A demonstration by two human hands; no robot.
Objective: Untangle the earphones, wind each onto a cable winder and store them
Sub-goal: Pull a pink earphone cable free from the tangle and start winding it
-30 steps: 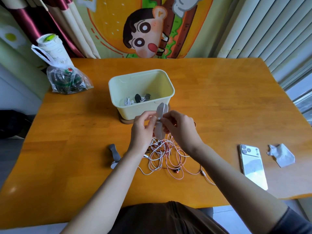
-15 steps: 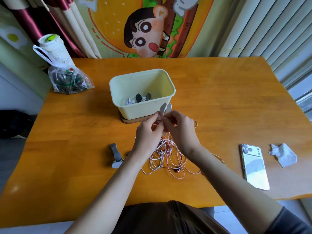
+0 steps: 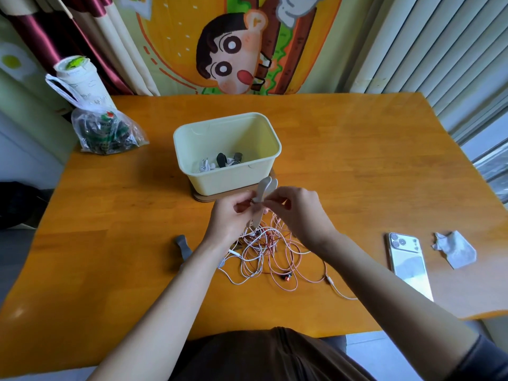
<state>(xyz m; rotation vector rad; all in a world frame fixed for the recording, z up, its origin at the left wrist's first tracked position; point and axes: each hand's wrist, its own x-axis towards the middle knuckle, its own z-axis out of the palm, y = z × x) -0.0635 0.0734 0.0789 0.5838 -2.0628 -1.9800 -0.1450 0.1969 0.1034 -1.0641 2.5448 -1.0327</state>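
The pale grey, bone-shaped plastic cable winder (image 3: 264, 191) stands nearly upright above the bench, held between both hands just in front of the storage box. The left hand (image 3: 229, 215) has a closed grip on it, thumb and fingers pinching its narrow waist from the left. The right hand (image 3: 301, 213) pinches the same waist from the right, fingers curled.

Below the hands, the tangle of white and pink earphone cables (image 3: 264, 251) lies loose on the orange wooden bench (image 3: 357, 166). Several strands rise toward the winder, and one pink lead with a white plug (image 3: 334, 283) trails off to the right.

A dark grey cable winder (image 3: 182, 246) lies flat on the bench just left of the tangle, partly hidden by the left forearm.

Behind the hands, the cream rectangular plastic box (image 3: 233, 182) sits on a thin brown board (image 3: 203, 198). Inside it lie white earphones already wound on dark winders (image 3: 221, 160).

Well apart to the right, a white smartphone (image 3: 409, 264) lies face down with a crumpled white tissue (image 3: 455, 248) just beside it.

At the far left corner sits a clear plastic bag (image 3: 107, 134) of dark items, with a white bottle (image 3: 82, 78) behind it.
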